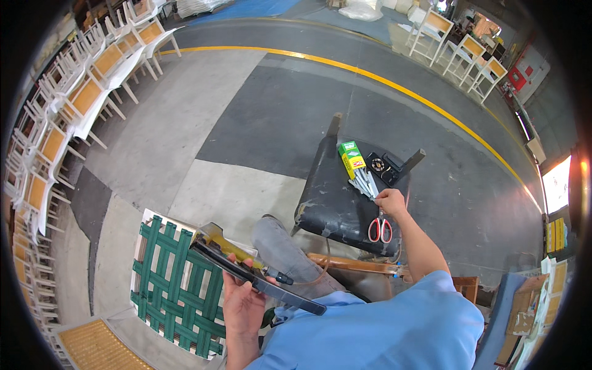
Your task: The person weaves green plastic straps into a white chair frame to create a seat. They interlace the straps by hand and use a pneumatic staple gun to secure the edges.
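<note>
My left hand is closed around a staple gun with a yellow body and a long black magazine, held tilted above my lap. A hose runs from its fitting. My right hand reaches over the black padded seat, fingers pinched at the near end of several silver staple strips. Those strips lie at the mouth of a green and yellow box. Just below this hand rests a pair of scissors with red and white handles. My right fingertips are partly hidden.
A black device lies beside the box. Left of my leg stands a frame woven with green webbing. Rows of white chairs with tan panels line the left side; more white chairs stand at far right. A yellow line crosses the floor.
</note>
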Demonstrator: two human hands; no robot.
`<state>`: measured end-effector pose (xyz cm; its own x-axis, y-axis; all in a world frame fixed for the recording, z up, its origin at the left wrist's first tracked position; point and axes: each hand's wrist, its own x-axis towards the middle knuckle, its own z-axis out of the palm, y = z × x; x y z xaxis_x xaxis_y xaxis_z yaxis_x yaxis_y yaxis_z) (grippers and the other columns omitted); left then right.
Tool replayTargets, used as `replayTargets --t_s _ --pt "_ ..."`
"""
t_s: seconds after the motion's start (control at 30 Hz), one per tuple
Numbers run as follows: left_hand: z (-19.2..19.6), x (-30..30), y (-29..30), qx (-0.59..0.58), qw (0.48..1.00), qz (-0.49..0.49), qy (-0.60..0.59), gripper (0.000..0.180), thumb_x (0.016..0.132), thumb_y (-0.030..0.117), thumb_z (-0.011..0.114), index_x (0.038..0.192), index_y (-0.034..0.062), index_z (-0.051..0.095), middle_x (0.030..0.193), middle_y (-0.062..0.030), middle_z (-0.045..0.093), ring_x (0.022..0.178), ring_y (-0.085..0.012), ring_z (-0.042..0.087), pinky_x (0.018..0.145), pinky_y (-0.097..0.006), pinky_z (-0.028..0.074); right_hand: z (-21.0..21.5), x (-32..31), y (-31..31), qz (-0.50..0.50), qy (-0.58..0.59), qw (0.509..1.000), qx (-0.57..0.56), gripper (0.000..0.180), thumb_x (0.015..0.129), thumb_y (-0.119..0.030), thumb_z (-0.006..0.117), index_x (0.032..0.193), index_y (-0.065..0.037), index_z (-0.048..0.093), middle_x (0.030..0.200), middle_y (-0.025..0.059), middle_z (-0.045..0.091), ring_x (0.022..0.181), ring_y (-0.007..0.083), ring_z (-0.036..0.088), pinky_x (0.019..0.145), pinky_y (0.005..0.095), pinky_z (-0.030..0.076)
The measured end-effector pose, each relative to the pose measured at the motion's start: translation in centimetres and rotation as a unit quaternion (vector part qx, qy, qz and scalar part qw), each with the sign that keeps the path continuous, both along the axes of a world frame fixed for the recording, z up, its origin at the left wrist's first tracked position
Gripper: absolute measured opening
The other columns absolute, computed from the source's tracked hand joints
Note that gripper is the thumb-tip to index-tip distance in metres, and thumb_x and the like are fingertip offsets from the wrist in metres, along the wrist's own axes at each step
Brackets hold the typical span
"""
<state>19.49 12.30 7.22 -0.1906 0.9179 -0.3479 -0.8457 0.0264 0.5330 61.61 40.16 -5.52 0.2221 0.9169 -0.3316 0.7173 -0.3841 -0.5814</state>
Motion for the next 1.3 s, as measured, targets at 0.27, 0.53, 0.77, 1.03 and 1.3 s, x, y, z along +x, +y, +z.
replayTargets --t_s 0.27,0.53,0.77,1.03,1.3 --pt "-0.6 0.1 -0.1 0.015 1.0 0.008 0.005 0.074 0.097 0.001 0.061 0.161 0.0246 0.032 0.147 -0.0044 0.055 0.117 -0.0382 0.068 0.102 -0.057 0.054 7.8 0.3 -2.9 -0.008 -0.017 0.999 0.034 0.008 0.076 -0.006 0.068 0.08 0.0 0.071 0.065 0.008 0.067 0.057 0.0161 0.064 0.051 0.0324 0.051" --pt "-1.3 1.1 1.1 -0.007 0.998 0.036 0.053 0.085 0.098 -0.002 0.065 0.164 0.0266 0.02 0.144 -0.0022 0.042 0.125 -0.0277 0.059 0.106 -0.054 0.053 15.7 -21.0 -11.2 0.164 0.565 0.806 -0.063 0.006 0.083 0.002 0.073 0.088 0.002 0.069 0.074 0.0081 0.067 0.062 0.0151 0.063 0.055 0.0283 0.05" --pt "-1.4 2.6 0.6 -0.01 0.99 0.065 0.122 0.075 0.101 0.0 0.062 0.16 0.0286 0.026 0.146 0.0003 0.042 0.123 -0.0154 0.058 0.099 -0.041 0.052 15.2 -29.2 -13.8 0.22 0.528 0.814 -0.101 0.004 0.085 0.001 0.072 0.089 0.001 0.071 0.072 0.0059 0.068 0.058 0.0104 0.059 0.053 0.0257 0.043" --pt "-2.3 2.8 0.2 -0.008 0.989 0.083 0.123 0.087 0.098 -0.004 0.064 0.165 0.0251 0.017 0.143 -0.0009 0.043 0.099 -0.0065 0.057 0.086 -0.027 0.053 15.6 -30.7 -15.1 0.294 0.427 0.844 -0.141 0.007 0.09 -0.004 0.074 0.094 0.002 0.073 0.075 0.0043 0.07 0.058 0.0069 0.057 0.053 0.0229 0.043" --pt "-1.9 3.0 -0.7 0.012 0.983 0.096 0.155 0.092 0.093 -0.011 0.066 0.166 0.0205 0.021 0.143 -0.0022 0.046 0.11 -0.0119 0.057 0.087 -0.028 0.054 13.1 -30.8 -12.6 0.341 0.359 0.864 -0.097 0.027 0.1 -0.022 0.07 0.108 0.003 0.074 0.084 0.0029 0.07 0.072 0.0092 0.062 0.063 0.026 0.049"
